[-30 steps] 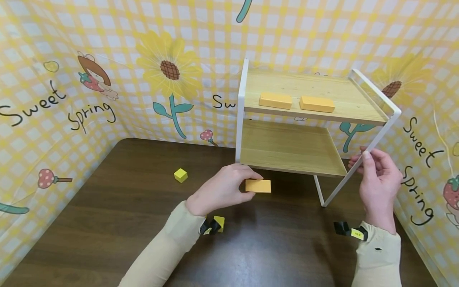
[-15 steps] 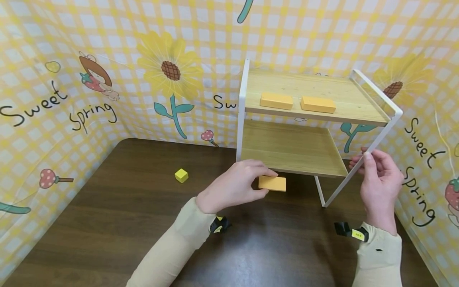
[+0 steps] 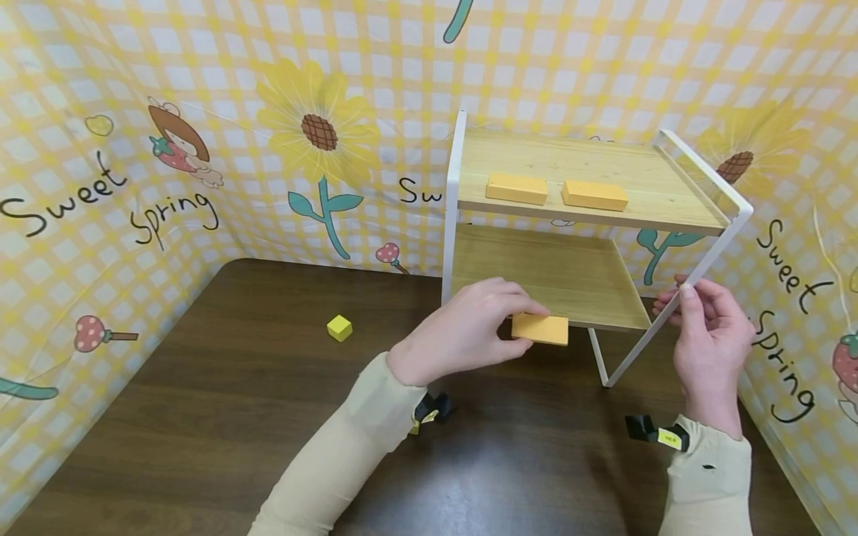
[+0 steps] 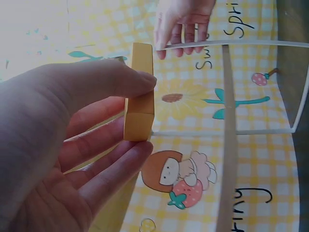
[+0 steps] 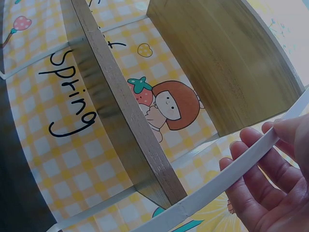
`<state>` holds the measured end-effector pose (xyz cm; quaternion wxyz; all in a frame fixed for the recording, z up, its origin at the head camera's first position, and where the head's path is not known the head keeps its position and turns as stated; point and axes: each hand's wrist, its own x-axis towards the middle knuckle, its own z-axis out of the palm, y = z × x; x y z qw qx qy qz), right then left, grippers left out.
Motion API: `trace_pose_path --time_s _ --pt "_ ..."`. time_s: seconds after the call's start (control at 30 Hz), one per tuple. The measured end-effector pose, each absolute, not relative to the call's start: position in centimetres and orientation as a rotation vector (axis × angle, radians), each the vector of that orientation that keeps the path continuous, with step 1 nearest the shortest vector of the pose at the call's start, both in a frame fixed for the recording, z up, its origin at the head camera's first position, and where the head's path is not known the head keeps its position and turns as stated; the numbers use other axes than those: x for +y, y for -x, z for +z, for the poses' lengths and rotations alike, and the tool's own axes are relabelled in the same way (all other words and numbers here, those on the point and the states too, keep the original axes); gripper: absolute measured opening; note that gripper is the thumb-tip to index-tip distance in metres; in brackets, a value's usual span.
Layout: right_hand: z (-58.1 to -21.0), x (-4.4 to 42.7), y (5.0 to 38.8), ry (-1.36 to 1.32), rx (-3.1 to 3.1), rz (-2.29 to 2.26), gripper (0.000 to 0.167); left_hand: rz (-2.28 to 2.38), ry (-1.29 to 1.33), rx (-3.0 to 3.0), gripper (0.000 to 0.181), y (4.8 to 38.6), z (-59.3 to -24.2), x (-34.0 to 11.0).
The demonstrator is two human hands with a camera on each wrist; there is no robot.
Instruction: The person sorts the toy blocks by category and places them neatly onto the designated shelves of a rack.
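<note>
While near shelf (image 3: pixel 543 264), orange block (image 3: pixel 548 330) in left hand (image 3: pixel 472 326)

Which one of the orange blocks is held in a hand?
The orange block pinched by the left hand; the other two blocks rest side by side on the top shelf, with no hand touching them.
</note>
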<state>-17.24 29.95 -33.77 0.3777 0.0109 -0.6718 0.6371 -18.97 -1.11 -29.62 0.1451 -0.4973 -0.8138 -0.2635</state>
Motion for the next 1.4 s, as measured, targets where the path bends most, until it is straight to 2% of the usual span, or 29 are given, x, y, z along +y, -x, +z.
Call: trace_pose_path --time_s 0.4,0.97,1.2,1.4 --pt "-33.9 30.0 17.2 -0.026 -1.715 1.621 0.024 -0.758 1.481 -2.246 0.030 19.5 -26.3 1.0" --pt "-33.7 29.9 17.1 -0.017 -1.753 1.604 0.026 -0.573 1.491 -2.342 0.038 19.7 -18.3 4.3" --pt "-33.6 29.9 17.1 -0.020 -1.744 1.618 0.026 -0.526 1.447 -2.434 0.041 21.1 -15.7 6.2" --pt "-33.7 29.9 17.1 -0.019 -1.735 1.618 0.025 -0.484 1.435 -2.470 0.037 22.7 -14.2 7.6"
